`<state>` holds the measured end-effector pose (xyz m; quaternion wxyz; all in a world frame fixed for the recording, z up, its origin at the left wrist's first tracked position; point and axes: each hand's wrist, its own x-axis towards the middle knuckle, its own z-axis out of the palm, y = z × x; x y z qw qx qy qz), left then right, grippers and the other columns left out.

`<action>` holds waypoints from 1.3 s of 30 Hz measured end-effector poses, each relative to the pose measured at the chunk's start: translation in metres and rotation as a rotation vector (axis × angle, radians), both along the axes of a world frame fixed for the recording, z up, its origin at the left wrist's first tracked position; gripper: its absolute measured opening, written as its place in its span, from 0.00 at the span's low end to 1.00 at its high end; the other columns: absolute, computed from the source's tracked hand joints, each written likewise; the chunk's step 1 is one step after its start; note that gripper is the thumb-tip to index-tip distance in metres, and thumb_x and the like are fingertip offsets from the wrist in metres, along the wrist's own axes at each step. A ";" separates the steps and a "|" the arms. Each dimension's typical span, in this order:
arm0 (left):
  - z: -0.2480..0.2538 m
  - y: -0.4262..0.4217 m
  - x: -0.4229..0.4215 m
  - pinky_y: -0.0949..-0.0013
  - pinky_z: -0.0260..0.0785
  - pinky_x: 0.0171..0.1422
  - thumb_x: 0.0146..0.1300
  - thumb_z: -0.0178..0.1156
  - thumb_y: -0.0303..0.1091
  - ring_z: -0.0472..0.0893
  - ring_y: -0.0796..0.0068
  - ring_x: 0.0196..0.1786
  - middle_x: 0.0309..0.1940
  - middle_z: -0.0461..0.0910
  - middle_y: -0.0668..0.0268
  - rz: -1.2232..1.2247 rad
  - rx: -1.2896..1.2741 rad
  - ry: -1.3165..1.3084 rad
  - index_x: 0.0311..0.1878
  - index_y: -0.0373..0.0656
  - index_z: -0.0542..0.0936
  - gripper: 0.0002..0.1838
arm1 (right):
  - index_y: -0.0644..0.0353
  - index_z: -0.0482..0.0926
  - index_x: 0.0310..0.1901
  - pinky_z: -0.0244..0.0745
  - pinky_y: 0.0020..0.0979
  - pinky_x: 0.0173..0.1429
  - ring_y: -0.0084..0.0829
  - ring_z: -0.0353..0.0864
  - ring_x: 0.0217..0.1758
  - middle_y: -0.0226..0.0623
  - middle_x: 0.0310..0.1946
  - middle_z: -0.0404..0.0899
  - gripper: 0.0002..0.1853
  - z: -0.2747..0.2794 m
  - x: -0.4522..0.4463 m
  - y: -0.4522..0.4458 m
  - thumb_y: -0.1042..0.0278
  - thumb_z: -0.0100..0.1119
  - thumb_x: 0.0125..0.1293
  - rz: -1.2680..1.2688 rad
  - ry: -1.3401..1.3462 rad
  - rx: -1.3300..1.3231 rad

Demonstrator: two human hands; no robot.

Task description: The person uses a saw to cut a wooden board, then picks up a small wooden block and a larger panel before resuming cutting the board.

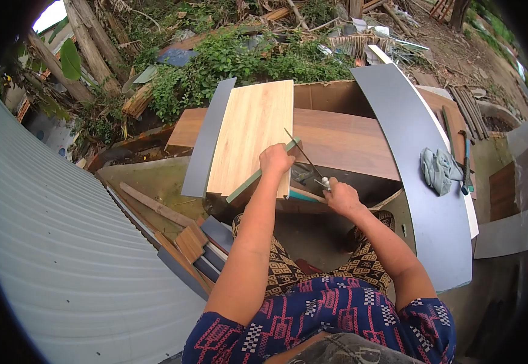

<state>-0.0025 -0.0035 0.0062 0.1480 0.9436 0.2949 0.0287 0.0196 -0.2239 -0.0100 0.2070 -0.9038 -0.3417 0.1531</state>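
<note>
A light wood plank [253, 121] lies in front of me, with a narrow green-edged strip [247, 185] set slantwise across it. My left hand [277, 159] is closed over the strip, near its upper end, and presses it against the plank. In my right hand [341, 198] is a tool with a long thin dark blade [306, 155] and a whitish handle; its exact kind I cannot make out. The blade crosses the strip's far end, and its tip reaches over the plank's right edge. My right fingers wrap round the handle.
Under the plank lie a brown board [343, 138] and a grey board [210, 136]. At right, a long grey panel [406, 139] carries a crumpled cloth [438, 170] and a hammer-like tool [466, 161]. Offcuts [191, 242] lie at lower left beside a corrugated metal sheet [64, 242].
</note>
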 end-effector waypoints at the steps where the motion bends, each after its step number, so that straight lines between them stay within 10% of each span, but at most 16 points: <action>1: 0.002 0.000 0.000 0.60 0.71 0.51 0.47 0.64 0.42 0.80 0.58 0.46 0.38 0.82 0.55 -0.001 0.002 0.001 0.39 0.43 0.81 0.17 | 0.66 0.69 0.39 0.74 0.49 0.44 0.54 0.80 0.39 0.56 0.31 0.79 0.15 -0.001 0.002 0.001 0.61 0.54 0.61 0.002 -0.005 0.007; 39: 0.000 0.000 0.001 0.60 0.71 0.51 0.48 0.64 0.43 0.80 0.59 0.45 0.37 0.82 0.56 -0.003 0.006 -0.001 0.39 0.42 0.81 0.17 | 0.66 0.73 0.42 0.72 0.49 0.48 0.55 0.78 0.44 0.57 0.36 0.79 0.15 0.003 0.039 0.080 0.62 0.53 0.61 -0.013 -0.011 0.073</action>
